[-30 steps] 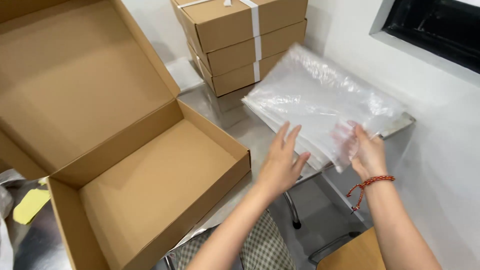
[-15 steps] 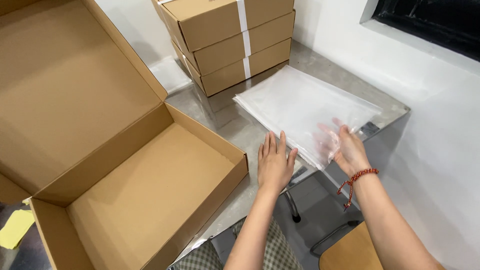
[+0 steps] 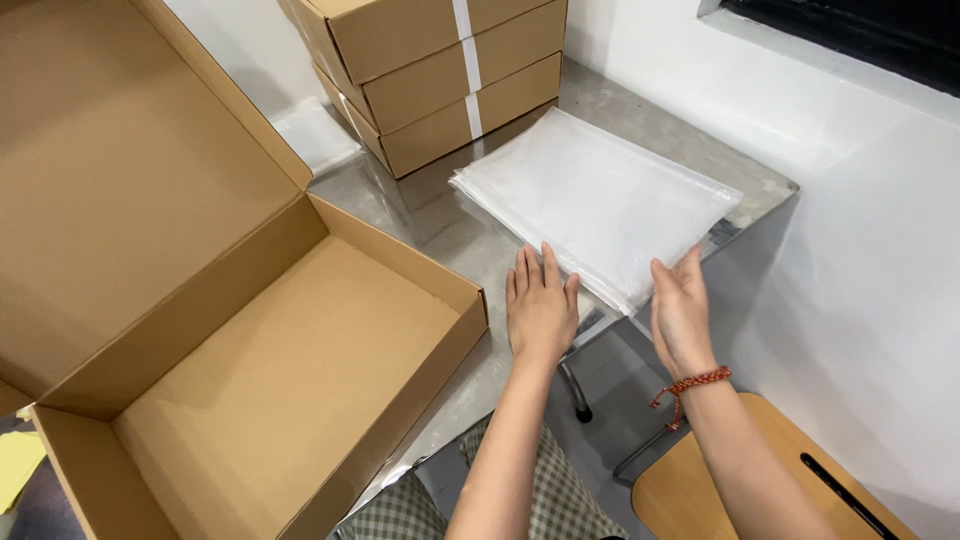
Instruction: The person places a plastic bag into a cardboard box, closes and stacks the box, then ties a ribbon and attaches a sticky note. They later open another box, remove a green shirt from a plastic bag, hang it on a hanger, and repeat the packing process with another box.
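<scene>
A: What does the room look like?

B: A grey metal table [image 3: 455, 235] stands against a white wall [image 3: 850, 230], with the dark edge of a window frame [image 3: 850, 40] at the top right. On the left sits a large open cardboard box [image 3: 290, 400], its lid leaning back. At the far side is a stack of closed cardboard boxes [image 3: 440, 70] with white tape. A wooden chair seat [image 3: 760, 490] shows at the bottom right.

A: And the hands?

B: A flat stack of clear plastic bags [image 3: 600, 195] lies near the table's right corner. The left hand [image 3: 540, 310] rests flat on the table, fingers straight and together, fingertips at the stack's near edge, gripping nothing. The right hand [image 3: 682, 312], with a red braided bracelet [image 3: 690, 385] on its wrist, stands edge-on against the stack's near right corner, fingers open, not clenched around anything.

A: What has changed since a moment ago?

B: The bags were crumpled and puffed up under the right hand; they now lie smooth and squared. Both hands have drawn back to the near edge.

A: Anything hard to see?

B: The box lid and the top carton run out of the picture. How many bags are in the stack cannot be told
</scene>
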